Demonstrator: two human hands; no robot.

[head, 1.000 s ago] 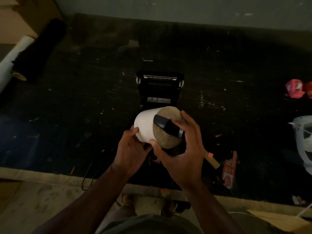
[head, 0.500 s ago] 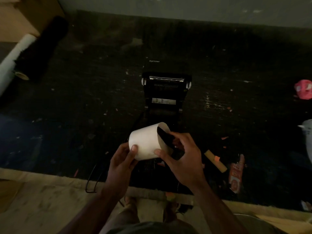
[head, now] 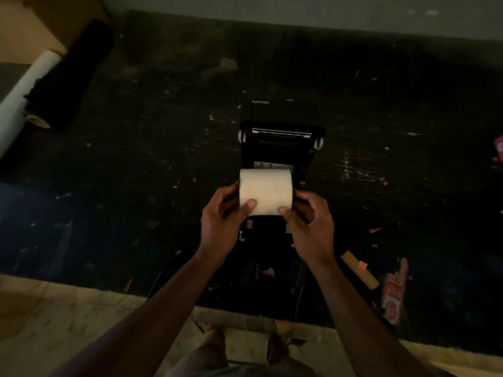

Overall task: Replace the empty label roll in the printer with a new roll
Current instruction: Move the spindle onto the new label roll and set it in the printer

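A white label roll [head: 265, 190] lies sideways between both hands, just above the open bay of the black printer [head: 281, 146]. My left hand [head: 221, 220] grips its left end, thumb on the paper. My right hand [head: 310, 227] grips its right end, thumb on the lower edge. The printer's lid [head: 280, 131] stands open behind the roll, its metal bar and white roller ends showing. The bay beneath the roll is dark and mostly hidden. A brown cardboard core [head: 359, 272] lies on the dark tabletop to the right of my right wrist.
The dark worn tabletop [head: 136, 186] carries paper scraps. At far left lie a long white roll [head: 24, 91] and a black roll [head: 73, 74]. A red-and-white wrapper [head: 394, 292] lies at the right, a red item [head: 498, 148] at the right edge. A cable [head: 156, 281] hangs off the near edge.
The roll has turned from end-on to sideways and moved up over the printer bay. My right hand has shifted from the black holder at the roll's end to gripping the right end.
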